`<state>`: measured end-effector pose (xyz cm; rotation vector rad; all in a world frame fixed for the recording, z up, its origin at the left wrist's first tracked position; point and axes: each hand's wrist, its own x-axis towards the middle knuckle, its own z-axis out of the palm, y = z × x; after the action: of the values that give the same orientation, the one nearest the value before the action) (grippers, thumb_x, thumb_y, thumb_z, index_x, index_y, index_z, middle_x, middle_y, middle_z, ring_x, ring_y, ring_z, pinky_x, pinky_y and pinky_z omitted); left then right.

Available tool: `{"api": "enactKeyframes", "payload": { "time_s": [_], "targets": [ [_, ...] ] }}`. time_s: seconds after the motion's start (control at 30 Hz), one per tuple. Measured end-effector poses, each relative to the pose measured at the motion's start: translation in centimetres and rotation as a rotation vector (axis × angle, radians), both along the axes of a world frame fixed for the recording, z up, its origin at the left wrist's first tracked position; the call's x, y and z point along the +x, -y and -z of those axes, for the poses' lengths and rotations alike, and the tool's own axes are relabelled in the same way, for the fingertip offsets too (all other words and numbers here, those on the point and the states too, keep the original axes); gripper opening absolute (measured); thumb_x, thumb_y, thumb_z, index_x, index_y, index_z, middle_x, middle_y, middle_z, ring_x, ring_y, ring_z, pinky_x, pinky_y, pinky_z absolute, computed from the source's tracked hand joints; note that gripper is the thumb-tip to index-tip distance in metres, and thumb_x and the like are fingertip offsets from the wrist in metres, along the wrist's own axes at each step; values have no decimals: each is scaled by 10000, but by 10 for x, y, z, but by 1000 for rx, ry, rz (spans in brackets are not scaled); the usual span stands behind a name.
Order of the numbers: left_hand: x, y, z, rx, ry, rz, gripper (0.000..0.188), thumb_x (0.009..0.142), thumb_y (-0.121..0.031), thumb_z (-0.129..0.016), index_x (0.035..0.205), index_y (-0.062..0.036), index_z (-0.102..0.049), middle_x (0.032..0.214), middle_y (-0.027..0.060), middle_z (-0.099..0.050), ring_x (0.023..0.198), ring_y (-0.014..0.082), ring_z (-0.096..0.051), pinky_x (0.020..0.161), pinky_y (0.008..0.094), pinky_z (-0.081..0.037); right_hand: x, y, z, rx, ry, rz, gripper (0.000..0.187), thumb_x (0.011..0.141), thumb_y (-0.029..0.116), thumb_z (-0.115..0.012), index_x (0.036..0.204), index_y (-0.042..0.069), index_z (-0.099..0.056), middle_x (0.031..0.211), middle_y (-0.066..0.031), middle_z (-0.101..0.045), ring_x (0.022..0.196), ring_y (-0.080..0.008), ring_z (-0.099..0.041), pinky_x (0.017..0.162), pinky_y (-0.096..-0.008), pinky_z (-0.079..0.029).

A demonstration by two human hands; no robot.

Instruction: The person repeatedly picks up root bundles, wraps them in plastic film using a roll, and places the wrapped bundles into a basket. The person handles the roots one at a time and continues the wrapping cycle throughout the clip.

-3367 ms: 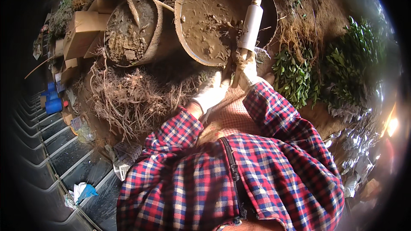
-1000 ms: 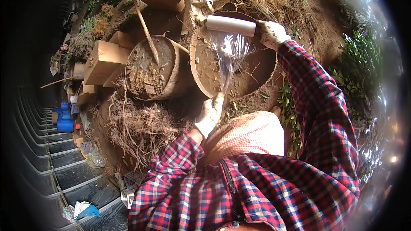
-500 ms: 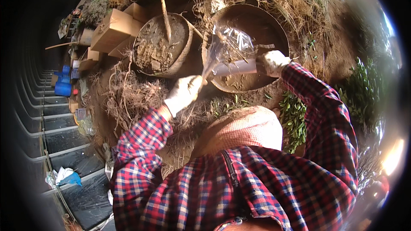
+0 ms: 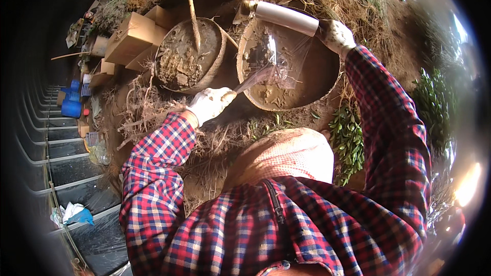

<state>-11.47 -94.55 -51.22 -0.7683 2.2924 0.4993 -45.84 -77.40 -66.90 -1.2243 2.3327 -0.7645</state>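
Observation:
My gloved left hand (image 4: 210, 105) is closed on the bunched end of a clear plastic film (image 4: 279, 69). The film stretches from there over a wide round tub (image 4: 335, 74) up to a roll of plastic film (image 4: 286, 18). At the roll's right end, my gloved right hand (image 4: 337, 37) grips it, and the roll lies slantwise above the tub's far side. Brown mud (image 4: 271, 96) shows in the tub below the film. Roots or stems under the film are too unclear to tell apart.
A second tub (image 4: 221, 61) of lumpy mud stands to the left, with a wooden stick (image 4: 193, 13) in it. Cardboard boxes (image 4: 134, 38) sit beyond it. Bare roots (image 4: 148, 105) lie nearer, and leafy plants (image 4: 347, 140) lie at the right.
My right hand has moved up and away with the roll, drawing out a longer stretch of film. My left hand has shifted slightly left, still holding the film's end.

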Motion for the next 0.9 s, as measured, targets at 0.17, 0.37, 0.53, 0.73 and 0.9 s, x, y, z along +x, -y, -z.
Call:
{"api": "enactKeyframes", "payload": {
  "time_s": [0.17, 0.37, 0.53, 0.73, 0.9],
  "targets": [
    [-9, 4, -11, -54, -40, 144, 355, 946, -437, -481, 1092, -158, -645, 884, 167, -676, 829, 386, -648, 718, 443, -506, 16, 0, 24, 293, 51, -194, 257, 836, 268, -566, 962, 101, -715, 952, -158, -699, 899, -350, -672, 775, -414, -540],
    [6, 20, -27, -30, 10, 97, 310, 940, -365, -472, 1076, -148, -647, 951, 152, -675, 877, 348, -653, 759, 414, -508, 63, -6, 27, 476, -78, -494, 200, 797, 182, -602, 916, 78, -725, 935, -148, -711, 905, -291, -695, 776, -389, -550],
    [21, 34, -25, -55, -13, 43, 358, 970, -401, -436, 1061, -125, -647, 976, 165, -673, 911, 369, -641, 783, 443, -506, 95, -16, 34, 395, -161, -719, 215, 765, 175, -627, 925, 65, -719, 910, -158, -706, 873, -296, -695, 764, -384, -553],
    [33, 50, -9, -36, 79, 150, 394, 973, -400, -436, 1186, -121, -613, 1043, 168, -670, 977, 345, -637, 851, 426, -492, 86, -9, 25, 155, -390, -732, 254, 892, 188, -552, 1066, 33, -651, 932, -144, -693, 803, -260, -685, 731, -327, -578],
    [13, 25, -12, -170, 122, 530, 418, 967, -505, -408, 1081, -156, -608, 837, 160, -685, 785, 331, -669, 694, 432, -527, 25, 33, 24, 161, -518, -640, 287, 903, 282, -499, 1057, 90, -647, 928, -136, -693, 781, -312, -679, 657, -409, -557]
  ]
}}
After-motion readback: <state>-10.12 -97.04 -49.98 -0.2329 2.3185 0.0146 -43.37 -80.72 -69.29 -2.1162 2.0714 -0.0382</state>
